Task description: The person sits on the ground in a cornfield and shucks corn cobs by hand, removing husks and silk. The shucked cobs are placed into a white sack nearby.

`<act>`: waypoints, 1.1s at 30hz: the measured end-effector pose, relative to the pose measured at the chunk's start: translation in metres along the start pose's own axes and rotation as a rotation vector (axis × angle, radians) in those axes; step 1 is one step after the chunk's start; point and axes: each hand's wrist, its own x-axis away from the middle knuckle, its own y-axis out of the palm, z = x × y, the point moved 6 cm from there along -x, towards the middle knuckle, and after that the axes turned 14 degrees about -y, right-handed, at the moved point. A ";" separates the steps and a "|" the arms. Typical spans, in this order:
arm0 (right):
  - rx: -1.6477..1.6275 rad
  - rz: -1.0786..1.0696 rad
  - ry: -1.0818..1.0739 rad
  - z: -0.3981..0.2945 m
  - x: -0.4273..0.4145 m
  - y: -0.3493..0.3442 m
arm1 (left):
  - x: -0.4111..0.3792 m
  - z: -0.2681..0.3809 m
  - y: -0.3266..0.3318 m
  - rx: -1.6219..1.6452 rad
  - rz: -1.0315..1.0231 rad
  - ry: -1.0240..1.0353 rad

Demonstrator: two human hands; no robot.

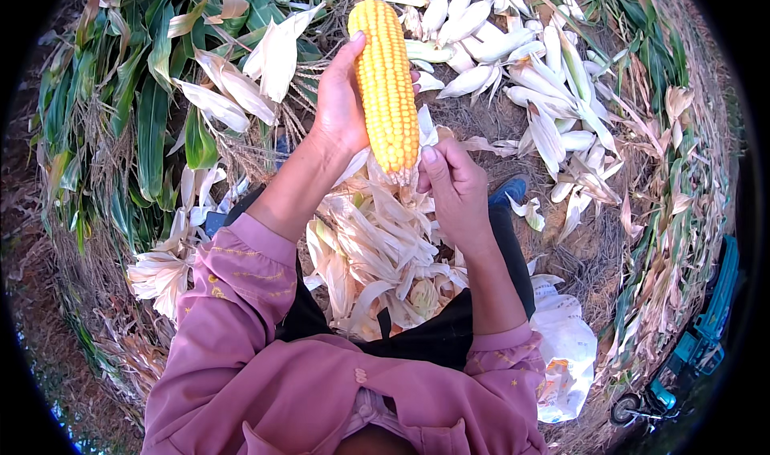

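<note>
A bare yellow ear of corn (387,88) stands out in front of me, its rounded tip towards the top of the view. Around its upper part my left hand (347,97) is closed, the thumb on the near side and fingertips showing at the right edge. Beside the ear's lower end, my right hand (452,178) pinches a strip of pale corn husk (427,127) between thumb and fingers. More peeled, dry husks (373,244) lie heaped between my legs, below the base of the ear.
Ears in pale husks (481,40) are piled at the upper right. Green corn stalks and leaves (153,130) lie at the left, with more stalks (649,298) along the right. A white plastic sack (562,347) rests by my right leg. A blue-green three-wheeled vehicle (701,341) stands at the far right.
</note>
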 end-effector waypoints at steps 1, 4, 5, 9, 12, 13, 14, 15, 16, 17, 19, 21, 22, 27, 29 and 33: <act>-0.011 0.022 -0.014 -0.002 -0.001 -0.002 | 0.000 -0.001 0.002 0.007 -0.019 -0.007; 0.190 0.036 -0.085 0.001 -0.001 -0.007 | -0.001 -0.006 0.004 -0.009 -0.002 -0.013; 0.345 0.047 -0.133 -0.002 -0.001 -0.010 | -0.001 -0.007 0.005 -0.021 0.016 -0.012; 0.681 -0.022 0.052 0.005 -0.004 -0.018 | 0.001 -0.004 0.001 0.032 -0.087 -0.062; 0.473 0.076 0.021 0.014 -0.006 -0.017 | -0.001 -0.005 0.000 0.100 -0.131 -0.132; 0.365 0.149 -0.066 0.012 -0.006 -0.020 | 0.000 -0.005 0.003 0.036 -0.111 -0.104; 0.111 0.144 0.026 0.020 -0.004 -0.016 | 0.002 -0.006 0.007 -0.031 -0.092 -0.077; -0.142 0.139 0.113 0.019 -0.005 -0.007 | 0.002 -0.008 0.010 -0.096 -0.078 -0.052; -0.373 0.152 0.198 0.014 -0.004 -0.002 | 0.001 -0.017 0.014 -0.084 -0.079 -0.103; -0.433 0.110 0.188 0.003 -0.006 0.004 | 0.001 -0.023 0.014 -0.076 -0.075 -0.112; -0.424 0.157 0.183 0.013 -0.007 0.008 | 0.002 -0.035 0.018 -0.236 -0.121 -0.083; -0.512 0.265 0.227 0.032 -0.004 0.005 | 0.009 -0.039 0.029 -0.380 -0.070 -0.018; -0.589 0.286 0.301 0.023 -0.004 0.001 | 0.012 -0.040 0.032 -0.437 -0.070 -0.038; -0.505 0.423 0.116 0.029 0.005 -0.027 | 0.005 -0.044 0.027 -0.569 -0.210 -0.160; -0.491 0.562 0.075 0.028 0.019 -0.045 | 0.009 -0.045 0.032 -0.596 -0.219 -0.199; -0.651 0.862 0.001 -0.009 0.072 -0.077 | 0.004 -0.041 0.016 -0.659 -0.159 -0.191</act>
